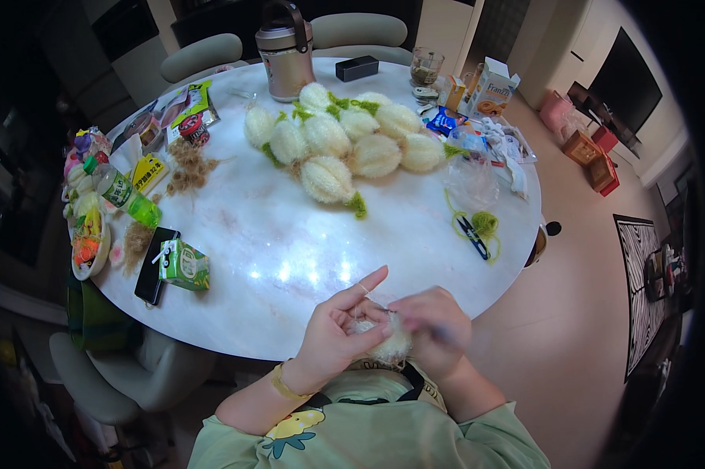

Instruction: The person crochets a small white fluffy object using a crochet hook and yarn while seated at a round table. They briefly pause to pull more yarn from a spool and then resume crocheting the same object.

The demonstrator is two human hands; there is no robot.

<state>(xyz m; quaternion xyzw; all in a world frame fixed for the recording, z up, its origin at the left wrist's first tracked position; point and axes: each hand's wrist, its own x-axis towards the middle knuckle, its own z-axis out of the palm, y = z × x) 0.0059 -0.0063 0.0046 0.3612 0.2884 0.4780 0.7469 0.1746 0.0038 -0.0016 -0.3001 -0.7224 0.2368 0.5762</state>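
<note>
My left hand grips a small fuzzy cream crochet piece, with its index finger raised and a thin strand of yarn running over it. My right hand is against the other side of the piece and holds a slim tool that is blurred, likely a crochet hook. Both hands are close to my body at the table's near edge. Farther off lies a pile of fuzzy cream crocheted pods with green tips. To the right, black thread snips lie beside a small ball of green yarn.
A white marble table carries a large thermal jug, a black case, a glass cup and a cookie box. Leftward are a green drink bottle, a phone, a drink carton and brown fiber tufts.
</note>
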